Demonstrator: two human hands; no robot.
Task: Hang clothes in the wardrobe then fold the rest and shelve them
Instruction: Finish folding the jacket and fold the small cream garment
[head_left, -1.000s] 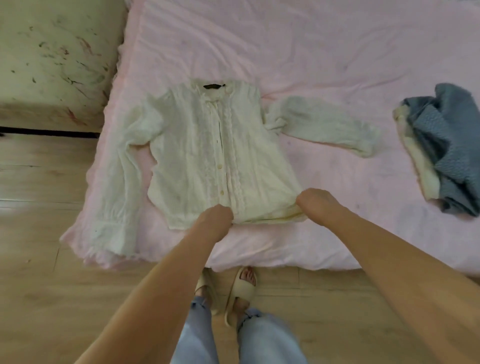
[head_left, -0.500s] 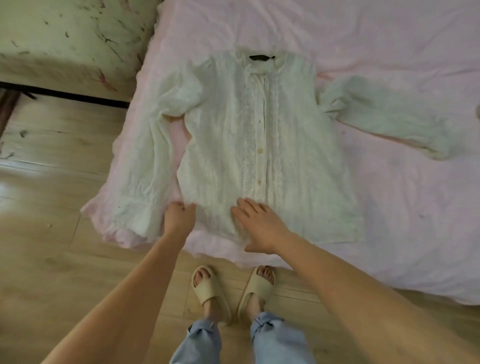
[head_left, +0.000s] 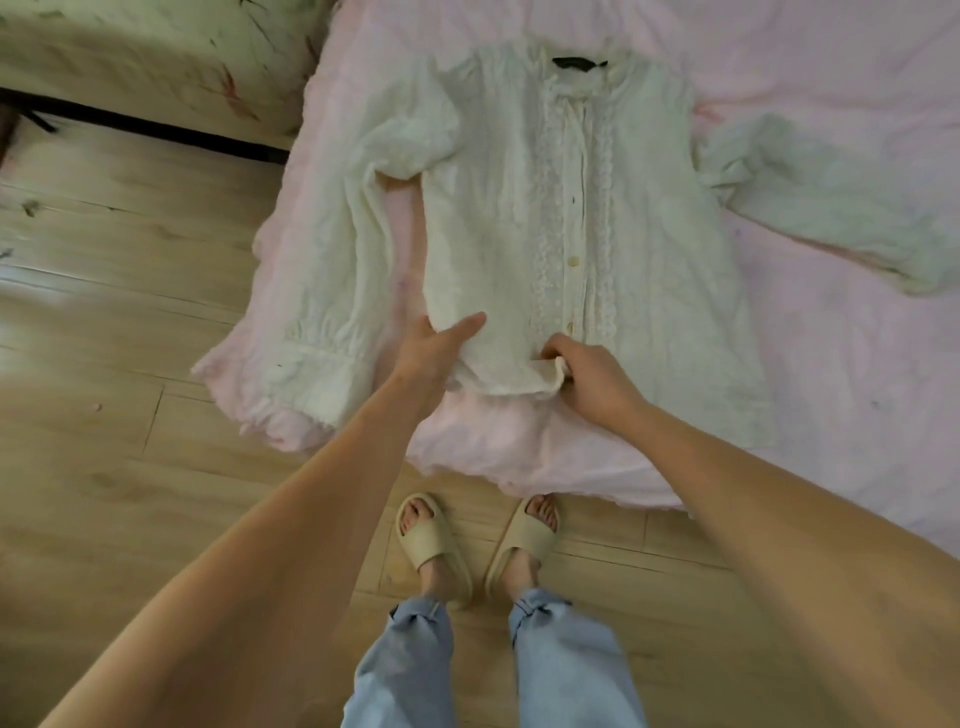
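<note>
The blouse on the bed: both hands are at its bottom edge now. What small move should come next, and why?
Probably lift the held edge and fold the left side of the blouse toward the button line. The right hand already pinches the hem, bunched near the buttons, and the left hand grips the lower left corner. The blouse lies flat and face up on the pink sheet, sleeves spread out.

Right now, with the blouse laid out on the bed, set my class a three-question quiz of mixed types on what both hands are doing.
1. True or false: the white blouse lies front up, buttons showing, on the pink sheet.
2. Multiple choice: the right hand is A) flat on the floor, B) pinching the blouse's bottom hem, C) holding a hanger.
3. Fill in: the left hand grips the blouse's lower ____ edge, thumb on top.

Key: 1 true; 2 B; 3 left.
</note>
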